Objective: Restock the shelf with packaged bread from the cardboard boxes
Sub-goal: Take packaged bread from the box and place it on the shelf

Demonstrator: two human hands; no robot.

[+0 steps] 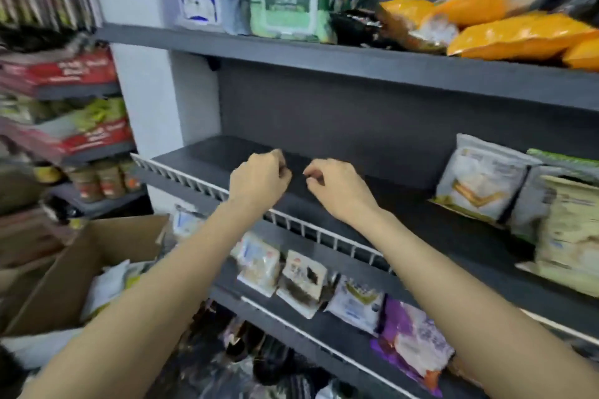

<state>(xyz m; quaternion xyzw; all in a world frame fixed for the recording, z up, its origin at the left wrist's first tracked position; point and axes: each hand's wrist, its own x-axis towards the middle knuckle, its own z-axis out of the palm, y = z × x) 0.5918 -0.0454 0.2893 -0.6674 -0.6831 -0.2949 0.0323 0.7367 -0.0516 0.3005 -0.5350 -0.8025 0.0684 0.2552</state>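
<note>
Both my hands hover over the bare left part of the dark middle shelf [207,152], just past its white wire rail [181,173]. My left hand [259,180] and my right hand [334,186] have their fingers curled inward and hold nothing. Packaged bread [479,181] stands upright at the right end of this shelf, with more packs [567,230] beside it. An open cardboard box [107,256] at the lower left holds white packages [103,288].
The shelf below carries small bread packs [303,285] and a purple pack [411,337]. The top shelf has wet-wipe packs [291,6] and orange bags [518,36]. A neighbouring rack on the left holds red packets [64,71] and jars [103,178].
</note>
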